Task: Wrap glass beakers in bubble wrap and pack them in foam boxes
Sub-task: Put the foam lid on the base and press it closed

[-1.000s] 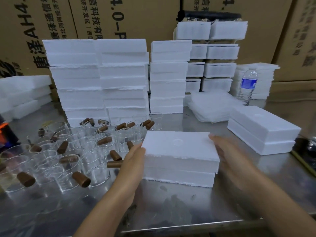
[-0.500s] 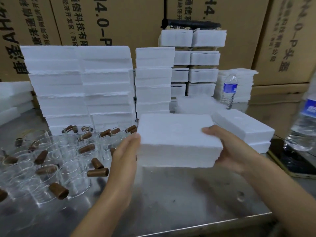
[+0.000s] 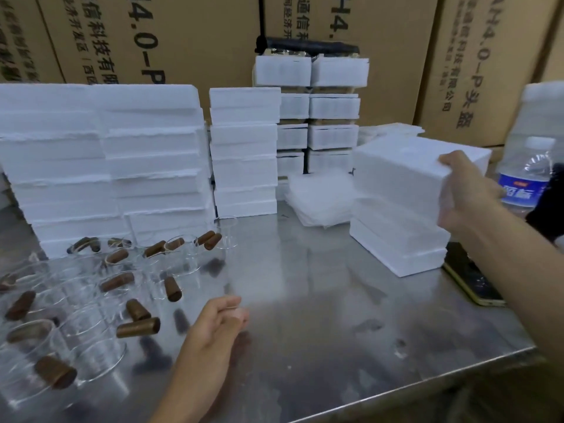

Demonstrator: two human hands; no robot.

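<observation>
Cardboard cartons point(image 3: 189, 35) wall off the back of a steel tabletop point(image 3: 305, 300). At far left, empty glass beakers point(image 3: 91, 315) crowd together with brown stoppers point(image 3: 139, 327) lying among them, in front of stacked foam boxes point(image 3: 122, 166). The left hand point(image 3: 213, 325) hovers low over the tabletop, fingers loosely curled, holding nothing. Further back lie bubble wrap sheets point(image 3: 320, 196). At right, the right hand point(image 3: 467, 190) grips the end of a closed foam box point(image 3: 403, 172) atop a short stack point(image 3: 396, 242). This looks like stowing a finished box. The next move is probably lifting one beaker out gently, as the glass stands packed tight.
</observation>
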